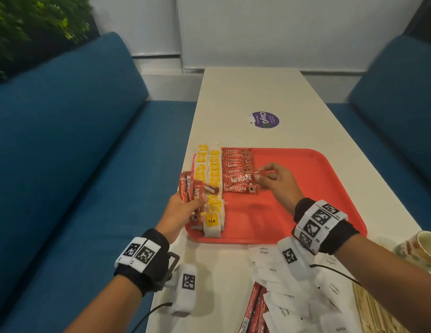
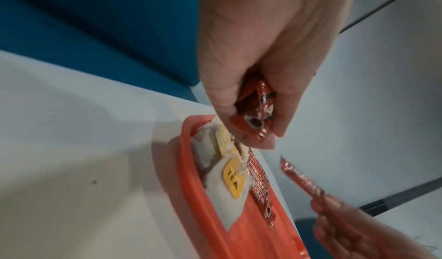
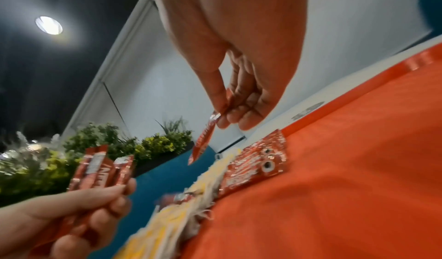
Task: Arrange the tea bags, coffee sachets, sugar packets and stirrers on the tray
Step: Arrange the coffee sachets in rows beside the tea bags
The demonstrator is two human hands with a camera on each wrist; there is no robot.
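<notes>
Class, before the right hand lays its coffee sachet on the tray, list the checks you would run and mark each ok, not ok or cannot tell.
1. Right hand pinches one coffee sachet by its end: ok.
2. Sachet hangs above the coffee row: ok.
3. Bare tray floor beside the row: ok.
4. Left hand grips spare sachets: ok.
5. Tea bags on the tray: ok.
6. Sugar packets on the tray: not ok, still on the table.
</notes>
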